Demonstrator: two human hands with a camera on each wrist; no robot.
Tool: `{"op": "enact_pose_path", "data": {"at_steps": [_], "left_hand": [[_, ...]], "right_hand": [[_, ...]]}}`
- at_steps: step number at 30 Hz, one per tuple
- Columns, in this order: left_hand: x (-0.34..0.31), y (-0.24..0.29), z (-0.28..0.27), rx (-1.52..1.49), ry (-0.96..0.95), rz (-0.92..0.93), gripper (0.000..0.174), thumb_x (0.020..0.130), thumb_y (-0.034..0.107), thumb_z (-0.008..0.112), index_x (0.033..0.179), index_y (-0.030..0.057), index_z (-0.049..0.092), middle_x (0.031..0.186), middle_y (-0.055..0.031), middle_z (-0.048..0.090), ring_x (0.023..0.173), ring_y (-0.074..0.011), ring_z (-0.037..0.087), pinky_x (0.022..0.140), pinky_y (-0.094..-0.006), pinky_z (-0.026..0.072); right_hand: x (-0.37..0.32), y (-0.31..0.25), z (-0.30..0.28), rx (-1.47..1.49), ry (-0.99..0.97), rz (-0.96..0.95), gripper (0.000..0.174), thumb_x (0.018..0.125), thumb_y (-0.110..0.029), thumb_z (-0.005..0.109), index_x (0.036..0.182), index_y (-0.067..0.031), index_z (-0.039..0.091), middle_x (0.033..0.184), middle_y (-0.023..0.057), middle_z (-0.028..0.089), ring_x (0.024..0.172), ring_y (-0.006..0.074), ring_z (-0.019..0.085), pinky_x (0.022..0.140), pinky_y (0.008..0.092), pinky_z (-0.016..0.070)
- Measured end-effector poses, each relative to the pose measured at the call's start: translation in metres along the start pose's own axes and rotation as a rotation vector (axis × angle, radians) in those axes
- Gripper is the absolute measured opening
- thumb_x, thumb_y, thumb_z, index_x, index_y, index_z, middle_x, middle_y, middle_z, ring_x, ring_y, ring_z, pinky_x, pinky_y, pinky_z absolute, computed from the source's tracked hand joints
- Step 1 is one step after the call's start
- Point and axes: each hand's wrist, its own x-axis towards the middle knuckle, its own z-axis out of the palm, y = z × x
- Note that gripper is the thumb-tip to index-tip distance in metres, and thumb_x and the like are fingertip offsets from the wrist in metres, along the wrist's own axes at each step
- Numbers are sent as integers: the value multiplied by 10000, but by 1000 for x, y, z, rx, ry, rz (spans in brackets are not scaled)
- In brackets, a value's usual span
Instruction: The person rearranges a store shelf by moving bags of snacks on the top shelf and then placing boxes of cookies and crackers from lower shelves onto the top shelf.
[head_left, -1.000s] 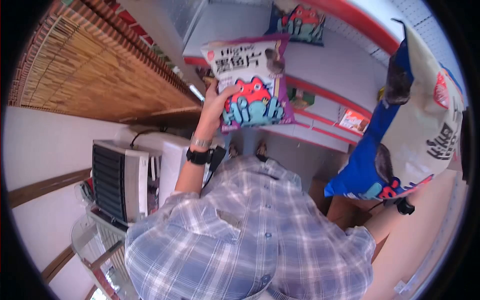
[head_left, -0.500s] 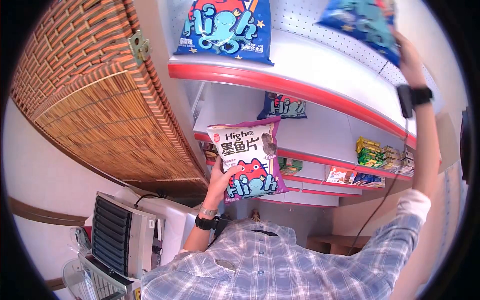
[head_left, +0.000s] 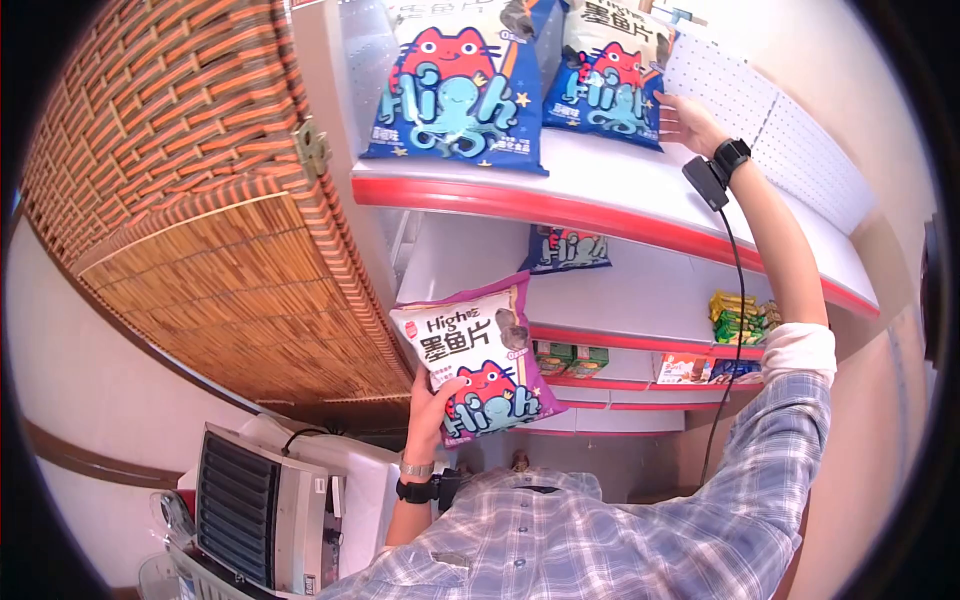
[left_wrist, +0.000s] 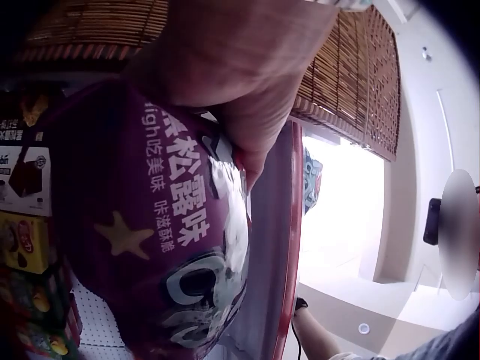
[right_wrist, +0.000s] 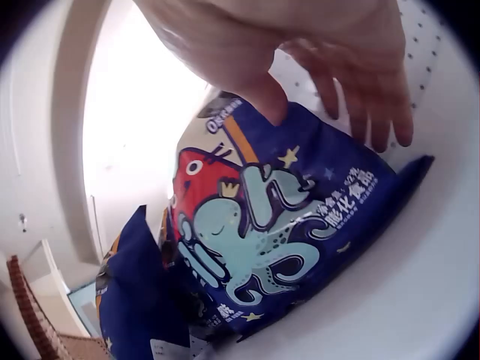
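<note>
In the head view my left hand (head_left: 428, 415) grips a purple-and-white snack bag (head_left: 485, 345) by its lower left side, the thumb across its front. The left wrist view has the bag's purple side (left_wrist: 127, 217) close up, under the hand. My right hand (head_left: 692, 125) is at the right edge of a blue snack bag (head_left: 605, 90) upright on the top shelf. In the right wrist view the thumb (right_wrist: 266, 101) lies at the bag's edge and the straight, spread fingers reach beyond it. Another blue snack bag (head_left: 455, 95) stands to its left.
A red-edged top shelf (head_left: 600, 195) runs across in front of me. Below it lie another blue bag (head_left: 570, 250) and small boxes (head_left: 740, 318) on lower shelves. A woven screen (head_left: 200, 200) stands at left, above a grey heater-like unit (head_left: 240, 510). A cable (head_left: 738, 300) hangs from the right wrist.
The right hand has carried the blue bag from low at the right up onto the top shelf, and its fingers have straightened. My left hand still holds the purple bag.
</note>
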Motion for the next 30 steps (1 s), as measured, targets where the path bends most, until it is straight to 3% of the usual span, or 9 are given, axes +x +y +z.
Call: {"op": "enact_pose_path", "data": {"at_steps": [4, 9, 13, 15, 17, 20, 21, 24, 30], "left_hand": [[-2, 15, -32, -55, -47, 0, 584, 831, 53, 727, 1343, -23, 457, 1211, -126, 630, 1056, -179, 638, 909, -306, 530], [7, 6, -20, -12, -38, -8, 587, 832, 60, 729, 1346, -23, 457, 1218, -126, 627, 1066, -179, 636, 913, -311, 529], [14, -6, -10, 10, -60, -86, 619, 819, 59, 737, 1361, -24, 450, 1243, -128, 613, 1092, -186, 625, 933, -315, 520], [16, -10, -4, 53, -68, -52, 654, 807, 65, 752, 1378, -21, 445, 1279, -129, 592, 1137, -192, 598, 972, -326, 497], [20, -10, 0, 151, -45, -28, 701, 787, 58, 776, 1399, -15, 442, 1309, -112, 573, 1184, -198, 565, 1019, -344, 460], [20, 0, 11, 214, 27, -73, 654, 805, 74, 780, 1370, -3, 457, 1236, -113, 620, 1089, -185, 616, 950, -332, 504], [19, 3, 15, 190, 57, -105, 639, 815, 83, 775, 1362, -6, 458, 1218, -116, 625, 1045, -171, 631, 894, -317, 532], [23, 2, 14, 111, 26, -104, 624, 828, 142, 766, 1344, -27, 458, 1203, -131, 629, 1024, -178, 645, 867, -312, 546], [11, -8, 13, 70, 53, -157, 660, 819, 213, 773, 1339, -43, 456, 1216, -160, 621, 1026, -186, 661, 872, -306, 554]], "right_hand": [[-60, -36, 26, -368, 173, -267, 678, 884, -535, 683, 1298, -10, 572, 1165, 137, 652, 1048, 254, 613, 954, 435, 466], [-208, -32, 59, -685, 335, -977, 286, 955, -217, 638, 1111, 22, 649, 975, 124, 706, 897, 162, 661, 813, 294, 496], [-290, 20, 81, -615, -517, -962, 145, 837, -180, 745, 922, -68, 712, 759, 57, 713, 675, 228, 700, 620, 337, 551], [-280, 67, 104, -591, -675, -814, 218, 804, -237, 811, 915, -66, 732, 737, 85, 712, 647, 227, 697, 599, 328, 535], [-241, 124, 109, -600, -544, -601, 152, 825, -164, 767, 871, -31, 709, 807, 102, 720, 724, 255, 704, 681, 339, 544], [-138, 205, 92, -696, 134, -774, 251, 832, -247, 751, 943, -25, 717, 782, 162, 681, 762, 263, 669, 715, 381, 519], [-113, 209, 95, -693, 247, -593, 294, 871, -299, 738, 983, -28, 719, 862, 137, 714, 835, 256, 676, 773, 375, 522], [-56, 234, 105, -334, 83, -495, 383, 883, -389, 745, 1129, -95, 735, 1096, 56, 716, 1042, 147, 628, 927, 312, 471], [-33, 233, 137, -271, -195, -290, 535, 786, -395, 836, 1149, -28, 696, 1053, 36, 690, 956, 132, 613, 855, 283, 466]]}}
